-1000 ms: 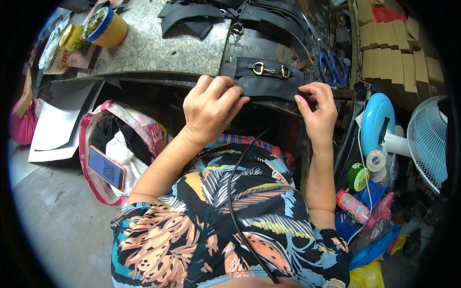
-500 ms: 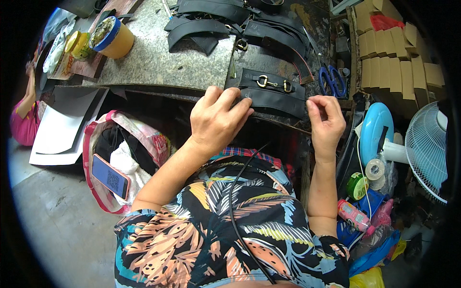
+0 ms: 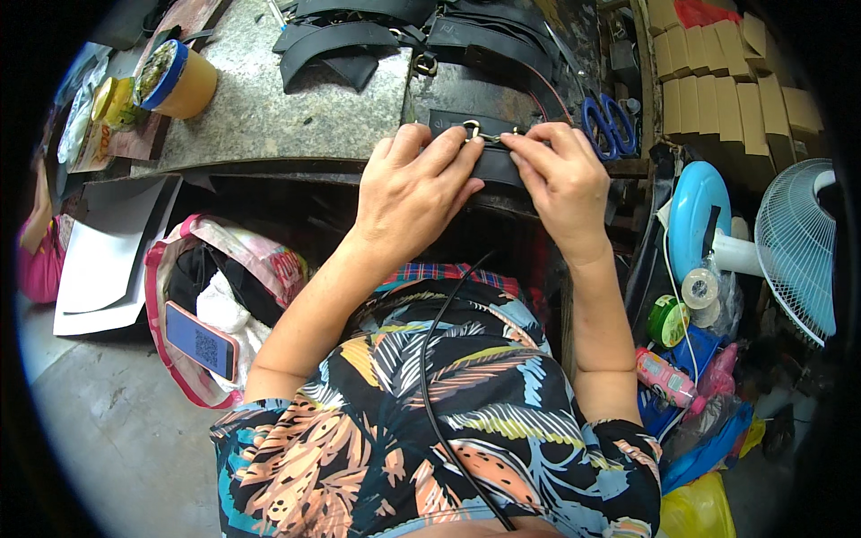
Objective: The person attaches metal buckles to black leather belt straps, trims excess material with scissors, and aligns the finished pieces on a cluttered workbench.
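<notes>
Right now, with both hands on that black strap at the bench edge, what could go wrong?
1. The black strap overhangs the stone bench top; if either hand lets go, it may slip into the lap.
2. The left hand and right hand crowd the small brass clasp, so fingers could get pinched.
3. The blue-handled scissors lie close beside the right hand.

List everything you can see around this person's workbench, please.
Strap: one, black with a brass clasp, at the bench edge under both hands.
Leather pieces: several, black, at the back of the bench.
Scissors: one, blue handles, right of the strap.
Tub: one, yellow with a blue rim, at the bench's left.
Phone: one, pink case, in a bag on the floor.
Fan: one, white and blue, far right.
Tape rolls: two, white and green, under the fan.
Left hand: pressing the strap.
Right hand: pinching the strap by its clasp.
</notes>
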A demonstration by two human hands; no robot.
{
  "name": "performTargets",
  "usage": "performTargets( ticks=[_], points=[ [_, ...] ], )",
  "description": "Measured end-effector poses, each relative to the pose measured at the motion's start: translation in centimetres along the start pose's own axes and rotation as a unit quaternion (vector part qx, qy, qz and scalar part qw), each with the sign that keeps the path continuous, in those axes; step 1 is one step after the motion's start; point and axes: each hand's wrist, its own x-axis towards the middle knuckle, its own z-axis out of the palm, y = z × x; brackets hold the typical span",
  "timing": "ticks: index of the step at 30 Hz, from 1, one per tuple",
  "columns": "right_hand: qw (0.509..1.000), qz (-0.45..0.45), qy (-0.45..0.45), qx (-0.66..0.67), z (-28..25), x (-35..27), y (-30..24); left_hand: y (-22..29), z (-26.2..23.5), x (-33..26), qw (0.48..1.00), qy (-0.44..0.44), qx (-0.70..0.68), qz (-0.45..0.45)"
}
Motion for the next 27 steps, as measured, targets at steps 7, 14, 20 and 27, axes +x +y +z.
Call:
performTargets(
  ticks=[7, 14, 20, 27],
  points=[
    [0.999, -0.022, 0.015, -0.021, 1.0, -0.9, 1.2, 0.3, 0.5, -0.3, 0.999, -0.017, 0.048, -0.01],
    [1.0, -0.02, -0.002, -0.017, 0.7, -0.6, 0.8, 0.2, 0.8, -0.5, 0.999, -0.015, 0.03, -0.015],
    [0.998, -0.056, 0.011, -0.027, -0.9, 1.8, -0.6, 0.4, 1.4, -0.4, 1.0, 0.004, 0.024, -0.019],
    [0.994, -0.105, -0.021, 0.0, 3.2, 7.7, -1.3, 0.8, 1.4, -0.6, 1.0, 0.017, -0.007, -0.009]
  ],
)
